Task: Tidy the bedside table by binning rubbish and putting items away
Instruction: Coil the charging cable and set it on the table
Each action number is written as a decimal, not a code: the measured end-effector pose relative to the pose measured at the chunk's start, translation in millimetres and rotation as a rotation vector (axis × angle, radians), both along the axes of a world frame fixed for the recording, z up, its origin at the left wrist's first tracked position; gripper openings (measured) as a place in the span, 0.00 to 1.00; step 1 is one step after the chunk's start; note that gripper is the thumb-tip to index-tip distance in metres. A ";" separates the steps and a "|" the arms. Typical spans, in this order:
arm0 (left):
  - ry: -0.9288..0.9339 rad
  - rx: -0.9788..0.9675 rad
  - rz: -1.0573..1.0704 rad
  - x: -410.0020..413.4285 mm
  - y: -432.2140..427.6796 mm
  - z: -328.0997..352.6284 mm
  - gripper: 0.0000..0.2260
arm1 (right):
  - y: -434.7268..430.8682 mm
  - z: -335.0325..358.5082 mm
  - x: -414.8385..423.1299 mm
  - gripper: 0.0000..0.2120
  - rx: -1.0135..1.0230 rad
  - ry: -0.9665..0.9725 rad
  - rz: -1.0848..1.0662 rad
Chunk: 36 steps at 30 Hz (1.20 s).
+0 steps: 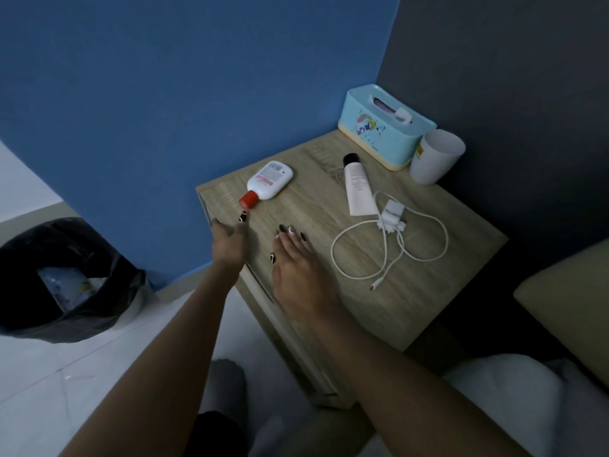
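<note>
A wooden bedside table point(412, 301) fills the middle of the view. On it lie a white bottle with a red cap point(268, 181), a pale tube with a black cap point(357, 186) and a white charger with a coiled cable point(392, 232). My left hand point(230, 240) hovers at the table's left corner, fingers spread, its thumb just short of the red cap. Flat over the front of the tabletop is my right hand point(298, 262), fingers apart and holding nothing.
A light blue tissue box point(379, 133) and a white cup point(435, 156) stand at the back by the dark wall. A black-lined bin point(66, 282) with rubbish inside sits on the floor to the left. A bed edge point(566, 301) is at the right.
</note>
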<state>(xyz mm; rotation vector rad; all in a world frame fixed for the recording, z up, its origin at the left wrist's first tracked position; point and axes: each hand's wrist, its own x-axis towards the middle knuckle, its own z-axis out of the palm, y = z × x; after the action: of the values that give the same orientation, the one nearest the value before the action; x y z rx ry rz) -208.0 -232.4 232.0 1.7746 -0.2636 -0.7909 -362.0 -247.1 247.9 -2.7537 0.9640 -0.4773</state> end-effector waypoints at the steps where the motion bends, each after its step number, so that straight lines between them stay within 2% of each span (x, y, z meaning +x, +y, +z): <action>1: 0.008 -0.003 0.005 0.0 -0.3 -0.5 0.31 | -0.3 -1.3 -0.2 0.25 0.001 0.003 0.000; 8: -0.036 0.008 -0.034 -1.8 5.5 1.2 0.34 | 0.4 -2.2 -1.7 0.24 -0.004 -0.013 0.001; 22: -0.046 -0.029 -0.125 -9.0 11.3 6.9 0.28 | 7.6 -11.1 -11.1 0.24 -0.004 -0.010 0.011; 28: 0.048 0.004 -0.162 -0.1 9.4 21.4 0.29 | 1.9 -5.2 -5.5 0.20 0.027 -0.052 0.009; 30: 0.055 0.013 -0.161 -0.4 11.7 25.6 0.29 | 1.9 -5.3 -2.6 0.20 0.109 -0.083 0.023; 33: 0.026 0.040 -0.197 0.8 12.9 30.0 0.30 | -4.6 15.9 -10.4 0.19 0.315 -0.223 -0.100; 36: 0.020 0.139 -0.202 -1.1 16.2 35.8 0.37 | -36.2 47.5 -48.8 0.13 0.272 -0.356 -0.389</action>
<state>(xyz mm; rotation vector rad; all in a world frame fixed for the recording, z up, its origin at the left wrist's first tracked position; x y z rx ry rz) -209.0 -216.2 267.8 1.8890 -0.3868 -0.9912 -410.8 -283.3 295.4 -2.1468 1.3520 -0.7960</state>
